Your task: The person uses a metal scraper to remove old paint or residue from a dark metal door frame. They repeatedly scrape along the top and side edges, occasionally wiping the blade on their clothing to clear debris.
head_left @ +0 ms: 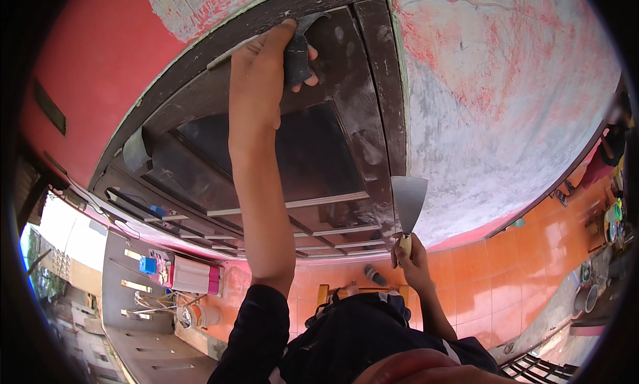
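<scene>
My left hand (pixel 263 64) is stretched high up and presses a dark folded piece of sandpaper (pixel 297 54) against the top of a dark wooden window frame (pixel 376 71). The thumb and fingers wrap the sandpaper. Lower down, my right hand (pixel 413 257) grips the wooden handle of a wide metal putty knife (pixel 407 201), blade pointing up, close to the frame's lower right edge and not pressed on it. The frame shows pale scuffed patches.
Beside the frame is a scraped wall (pixel 506 98) with grey and red patches. Glass louvre slats (pixel 293 204) fill the window below. An orange tiled floor (pixel 519 264) lies underneath, with a yellow stool (pixel 324 292), a pink box (pixel 193 275) and buckets at the right.
</scene>
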The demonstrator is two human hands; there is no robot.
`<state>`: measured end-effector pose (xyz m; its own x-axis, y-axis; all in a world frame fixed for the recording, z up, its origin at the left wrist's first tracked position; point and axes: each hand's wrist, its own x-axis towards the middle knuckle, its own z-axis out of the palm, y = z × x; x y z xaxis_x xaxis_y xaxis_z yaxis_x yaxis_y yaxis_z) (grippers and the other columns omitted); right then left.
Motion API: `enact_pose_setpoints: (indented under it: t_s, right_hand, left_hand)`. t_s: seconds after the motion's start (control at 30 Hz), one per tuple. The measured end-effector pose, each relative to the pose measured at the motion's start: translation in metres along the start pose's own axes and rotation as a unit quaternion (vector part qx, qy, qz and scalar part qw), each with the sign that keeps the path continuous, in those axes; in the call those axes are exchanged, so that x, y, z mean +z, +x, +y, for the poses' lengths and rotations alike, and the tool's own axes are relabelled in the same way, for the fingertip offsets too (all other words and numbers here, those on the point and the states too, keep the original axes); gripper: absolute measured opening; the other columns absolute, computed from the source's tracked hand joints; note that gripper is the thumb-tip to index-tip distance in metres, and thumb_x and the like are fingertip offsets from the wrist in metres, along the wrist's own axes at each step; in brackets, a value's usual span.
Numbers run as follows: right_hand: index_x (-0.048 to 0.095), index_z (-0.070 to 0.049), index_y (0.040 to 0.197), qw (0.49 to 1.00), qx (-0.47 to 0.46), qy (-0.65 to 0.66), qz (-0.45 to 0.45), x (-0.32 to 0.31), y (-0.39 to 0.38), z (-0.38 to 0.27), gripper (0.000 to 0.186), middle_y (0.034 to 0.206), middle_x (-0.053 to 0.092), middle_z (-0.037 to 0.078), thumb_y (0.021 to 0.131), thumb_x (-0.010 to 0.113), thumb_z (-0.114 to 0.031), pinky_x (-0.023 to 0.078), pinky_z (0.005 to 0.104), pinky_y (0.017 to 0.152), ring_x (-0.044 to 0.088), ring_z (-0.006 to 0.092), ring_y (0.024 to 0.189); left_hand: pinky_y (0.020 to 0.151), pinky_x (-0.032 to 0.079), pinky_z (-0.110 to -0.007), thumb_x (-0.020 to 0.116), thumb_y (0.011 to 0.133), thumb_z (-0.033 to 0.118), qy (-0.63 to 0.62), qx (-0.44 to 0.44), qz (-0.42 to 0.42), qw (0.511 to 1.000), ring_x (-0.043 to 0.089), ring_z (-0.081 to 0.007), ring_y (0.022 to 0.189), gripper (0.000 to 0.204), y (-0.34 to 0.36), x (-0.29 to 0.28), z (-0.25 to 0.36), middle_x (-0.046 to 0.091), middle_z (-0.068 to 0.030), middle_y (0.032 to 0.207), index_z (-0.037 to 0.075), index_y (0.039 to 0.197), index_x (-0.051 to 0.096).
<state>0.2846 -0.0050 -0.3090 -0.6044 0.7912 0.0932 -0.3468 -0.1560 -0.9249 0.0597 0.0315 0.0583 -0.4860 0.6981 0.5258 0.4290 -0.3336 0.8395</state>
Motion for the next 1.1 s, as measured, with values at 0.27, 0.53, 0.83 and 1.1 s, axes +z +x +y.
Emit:
enact_pose_setpoints:
  t_s: [0.27, 0.53, 0.83, 1.1]
  right_hand:
    - [0.053, 0.003, 0.124, 1.0, -0.008, -0.026, -0.006, -0.027, 0.005, -0.009, 0.027, 0.078, 0.058, 0.004, 0.099, 0.052, -0.005, 0.047, 0.0257, 0.061, 0.055, 0.0094, 0.068]
    - [0.054, 0.001, 0.121, 0.997, -0.037, -0.052, 0.048, -0.051, -0.004, -0.014, 0.022, 0.077, 0.054, 0.002, 0.1, 0.051, -0.004, 0.045, 0.0253, 0.057, 0.053, 0.0096, 0.064]
    - [0.05, 0.002, 0.134, 0.994, -0.023, -0.08, 0.075, -0.035, -0.005, -0.028, 0.034, 0.077, 0.056, 0.004, 0.103, 0.048, -0.01, 0.037, 0.0213, 0.046, 0.045, 0.005, 0.052]
    - [0.036, -0.003, 0.154, 0.983, -0.13, -0.102, 0.078, -0.01, 0.016, -0.069, 0.058, 0.082, 0.063, 0.008, 0.106, 0.051, -0.031, 0.032, 0.0213, 0.039, 0.043, 0.0051, 0.043]
  left_hand:
    - [0.048, 0.034, -0.027, 0.062, 0.095, 0.032, -0.063, -0.029, 0.037, 0.997, 0.05, -0.0127, 0.051, 0.036, -0.001, 0.016, -0.002, 0.051, -0.0013, 0.067, -0.004, 0.103, 0.061]
    - [0.046, 0.033, -0.027, 0.062, 0.094, 0.033, -0.035, -0.047, 0.033, 0.998, 0.049, -0.0126, 0.05, 0.033, -0.006, 0.017, 0.001, 0.052, -0.0021, 0.065, 0.0, 0.095, 0.064]
    - [0.048, 0.036, -0.028, 0.06, 0.097, 0.034, -0.021, -0.057, -0.019, 0.998, 0.056, -0.0116, 0.052, 0.035, 0.0, 0.006, 0.005, 0.061, -0.0045, 0.065, 0.002, 0.084, 0.068]
    - [0.058, 0.051, -0.032, 0.057, 0.102, 0.043, 0.144, 0.093, 0.103, 0.98, 0.07, -0.0231, 0.069, 0.05, -0.028, -0.013, -0.019, 0.065, -0.0129, 0.073, -0.005, 0.091, 0.067]
